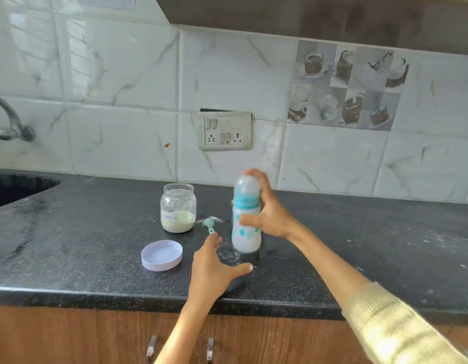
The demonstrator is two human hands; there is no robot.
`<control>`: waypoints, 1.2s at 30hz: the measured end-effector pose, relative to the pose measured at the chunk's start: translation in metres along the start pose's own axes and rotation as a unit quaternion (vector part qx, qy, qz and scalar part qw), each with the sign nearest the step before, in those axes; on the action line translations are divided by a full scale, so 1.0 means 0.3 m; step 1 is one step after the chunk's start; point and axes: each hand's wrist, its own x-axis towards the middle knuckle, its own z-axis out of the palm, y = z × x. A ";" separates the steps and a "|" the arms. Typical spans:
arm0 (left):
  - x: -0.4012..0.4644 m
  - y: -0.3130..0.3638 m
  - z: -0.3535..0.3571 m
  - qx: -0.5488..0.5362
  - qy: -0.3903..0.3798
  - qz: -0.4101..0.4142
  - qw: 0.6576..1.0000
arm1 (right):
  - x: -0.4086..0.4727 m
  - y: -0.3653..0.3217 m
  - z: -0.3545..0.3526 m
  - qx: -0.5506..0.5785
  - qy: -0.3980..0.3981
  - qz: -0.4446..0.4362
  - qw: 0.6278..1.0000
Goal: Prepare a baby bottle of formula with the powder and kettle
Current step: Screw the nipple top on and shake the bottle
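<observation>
Right hand [269, 214] grips the capped bottle [246, 227] upright on the counter [70, 245]; left hand [214, 266] rests beside it, fingers spread. Mixing stage, by appearance. Next: shake it, then lid [162, 255] back on the open jar [178, 207].

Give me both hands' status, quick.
Left hand: open, fingers spread over the countertop, holding nothing.
Right hand: grips the capped baby bottle.

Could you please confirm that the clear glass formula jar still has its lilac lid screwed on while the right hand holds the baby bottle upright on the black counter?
Not quite: in the head view the clear glass formula jar is open. Its round lilac plastic lid lies upturned on the black speckled counter in front of it. The rest holds: the right hand holds the capped translucent baby bottle with the teal collar upright on the counter.
</observation>
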 end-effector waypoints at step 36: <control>0.003 -0.005 0.002 0.005 0.006 0.012 1.000 | -0.014 -0.004 0.028 -0.009 -0.011 -0.015 1.000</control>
